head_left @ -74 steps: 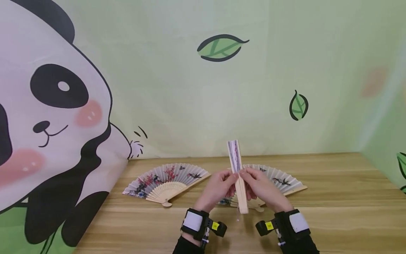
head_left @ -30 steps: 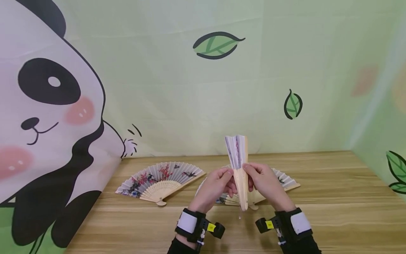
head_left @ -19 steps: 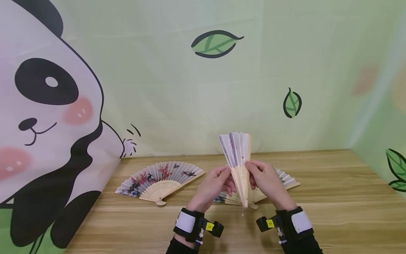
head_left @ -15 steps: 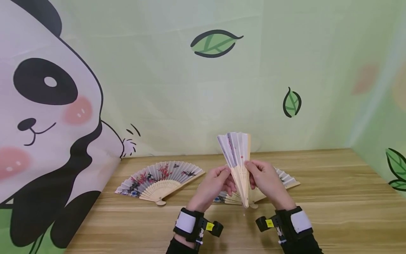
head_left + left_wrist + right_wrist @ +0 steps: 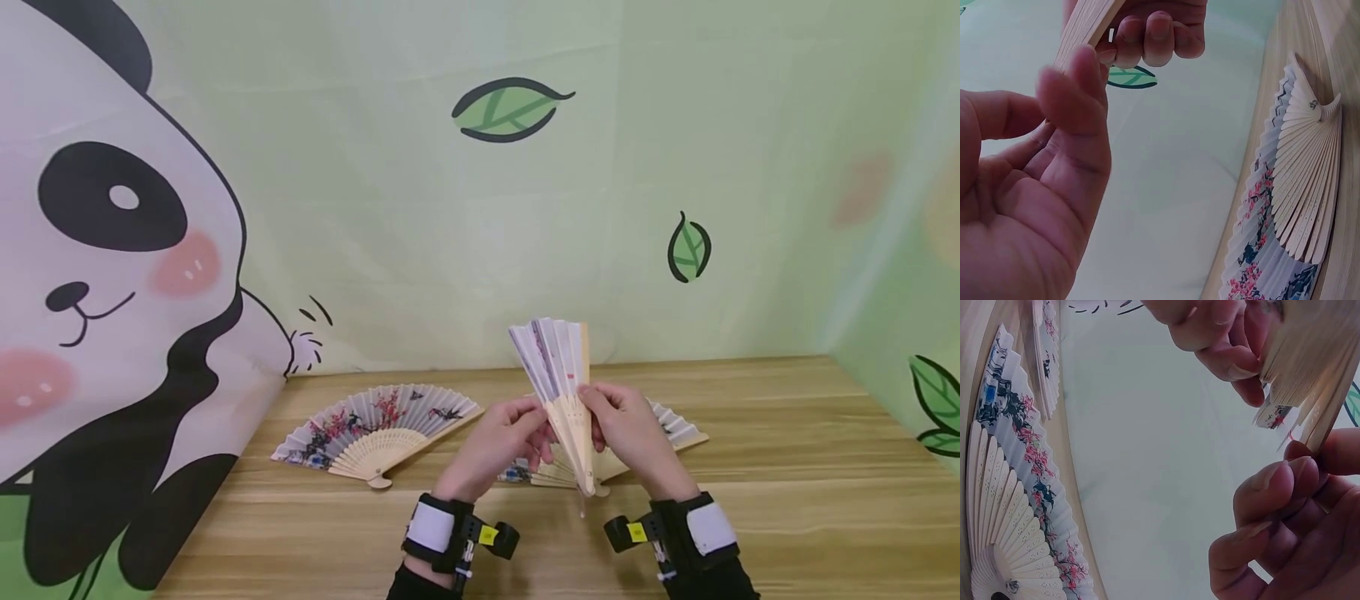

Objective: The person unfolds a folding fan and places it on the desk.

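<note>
Between my hands a folding fan (image 5: 570, 421) is partly spread, its pale wooden ribs downward and its white printed leaf upward. My left hand (image 5: 501, 442) pinches its left edge between thumb and fingers. On the other side my right hand (image 5: 626, 425) pinches the right outer rib, thumb in front. The right wrist view shows the fan's ribs (image 5: 1313, 356) fanned apart, with both hands' fingers at the edges. A thin tassel hangs below the pivot. Behind the hands lies a spread fan (image 5: 678, 425), partly hidden by the right hand and the held fan.
To the left another spread fan (image 5: 382, 429) with red blossoms lies on the wooden table (image 5: 300, 533). A pale green backdrop (image 5: 375, 208) with a panda and leaves stands behind the table. A strapped camera (image 5: 498, 537) sits on the left wrist.
The held fan, a narrow folded stick at first, has spread into a wedge. Its upper left edge has swung left, and the left hand has shifted slightly left.
</note>
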`<state>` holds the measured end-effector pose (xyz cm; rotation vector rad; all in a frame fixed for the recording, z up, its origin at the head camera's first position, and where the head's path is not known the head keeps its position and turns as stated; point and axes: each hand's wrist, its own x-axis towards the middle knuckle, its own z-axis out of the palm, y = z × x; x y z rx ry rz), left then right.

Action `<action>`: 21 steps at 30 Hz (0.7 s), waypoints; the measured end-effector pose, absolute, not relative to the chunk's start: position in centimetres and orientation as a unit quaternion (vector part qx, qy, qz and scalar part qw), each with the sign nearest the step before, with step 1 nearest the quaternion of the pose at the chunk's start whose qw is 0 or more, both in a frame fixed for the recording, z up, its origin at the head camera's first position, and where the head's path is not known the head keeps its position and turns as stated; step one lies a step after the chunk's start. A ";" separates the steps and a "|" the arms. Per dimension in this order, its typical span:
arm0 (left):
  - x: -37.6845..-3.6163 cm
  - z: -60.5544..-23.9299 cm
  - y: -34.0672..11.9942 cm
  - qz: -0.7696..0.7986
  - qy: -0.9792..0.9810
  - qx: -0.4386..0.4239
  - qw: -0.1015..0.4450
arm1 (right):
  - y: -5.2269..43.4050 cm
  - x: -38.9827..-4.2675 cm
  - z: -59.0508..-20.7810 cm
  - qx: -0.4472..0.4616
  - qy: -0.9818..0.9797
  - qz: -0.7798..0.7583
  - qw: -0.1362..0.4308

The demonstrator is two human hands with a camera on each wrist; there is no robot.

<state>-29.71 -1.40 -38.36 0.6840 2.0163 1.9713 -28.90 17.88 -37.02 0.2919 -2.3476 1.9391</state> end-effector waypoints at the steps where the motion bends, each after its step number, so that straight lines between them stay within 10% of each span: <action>1: -29.7 -38.4 -1.4 0.672 0.693 0.234 0.119 | 17.9 -28.9 -37.0 0.095 -0.767 0.633 0.042; 21: -29.6 -38.2 -1.5 0.681 0.699 0.200 0.092 | 17.9 -28.6 -36.7 0.078 -0.769 0.630 0.068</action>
